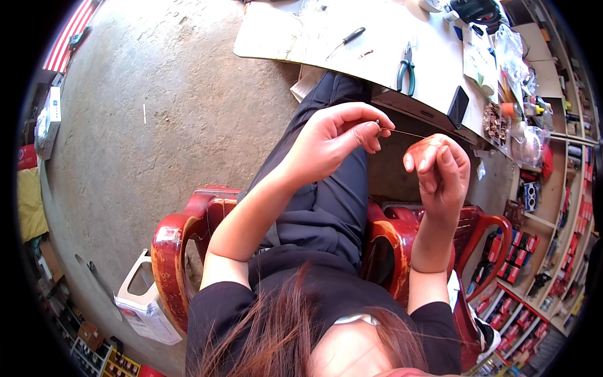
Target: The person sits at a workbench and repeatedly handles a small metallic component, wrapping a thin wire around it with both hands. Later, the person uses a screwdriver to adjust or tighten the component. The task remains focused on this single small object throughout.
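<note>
A thin wire (407, 132) runs taut between my hands, above my lap and near the table's front edge. My left hand (336, 141) pinches its left end between thumb and forefinger. A tiny dark piece (378, 124) shows at those fingertips, too small to make out. The wire's other end reaches the curled fingers of my right hand (443, 169), held palm up with the fingers bent over. A coppery tint lies across these fingers. How the wire is held there is hard to see.
On the white table (282, 41) lie a screwdriver (347, 41), green-handled pliers (406, 72) and a black phone (458, 105). Plastic bags (512, 56) crowd its right end. I sit in a red wooden armchair (173, 251). Stocked shelves (565, 220) line the right side. A whitish plastic holder (146, 308) stands left of the chair.
</note>
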The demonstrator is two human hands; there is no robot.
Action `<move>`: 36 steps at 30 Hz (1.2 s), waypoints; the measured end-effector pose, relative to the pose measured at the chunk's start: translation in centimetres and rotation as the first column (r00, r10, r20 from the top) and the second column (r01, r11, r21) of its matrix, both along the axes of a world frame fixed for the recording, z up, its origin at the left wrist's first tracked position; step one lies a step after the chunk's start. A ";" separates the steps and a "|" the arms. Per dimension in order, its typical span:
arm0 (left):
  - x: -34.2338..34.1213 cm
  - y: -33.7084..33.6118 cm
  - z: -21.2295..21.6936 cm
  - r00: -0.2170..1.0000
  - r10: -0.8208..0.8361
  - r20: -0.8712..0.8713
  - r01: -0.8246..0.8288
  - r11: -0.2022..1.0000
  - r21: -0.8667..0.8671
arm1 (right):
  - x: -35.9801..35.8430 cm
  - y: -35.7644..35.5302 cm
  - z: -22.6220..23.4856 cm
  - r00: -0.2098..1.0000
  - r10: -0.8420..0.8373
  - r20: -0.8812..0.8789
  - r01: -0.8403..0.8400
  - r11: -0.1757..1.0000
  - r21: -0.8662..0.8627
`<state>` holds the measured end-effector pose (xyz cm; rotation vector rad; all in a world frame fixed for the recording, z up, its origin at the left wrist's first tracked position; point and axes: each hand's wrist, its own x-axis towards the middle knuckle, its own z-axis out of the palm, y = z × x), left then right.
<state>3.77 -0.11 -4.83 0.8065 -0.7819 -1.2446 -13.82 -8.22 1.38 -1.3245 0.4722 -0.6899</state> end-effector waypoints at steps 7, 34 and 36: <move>0.0 0.3 0.1 0.997 -0.058 -0.056 0.058 0.998 0.002 | 0.0 0.0 0.0 0.998 -0.052 -0.045 0.051 0.998 -0.032; 0.1 0.7 0.3 0.997 -0.076 0.005 0.076 0.997 -0.001 | -0.4 -1.1 -0.1 0.980 -0.175 -0.091 0.179 0.983 0.041; 0.2 0.7 0.2 0.997 -0.078 0.010 0.078 0.997 0.003 | -0.5 -1.1 0.0 0.991 -0.137 0.014 0.134 0.982 0.130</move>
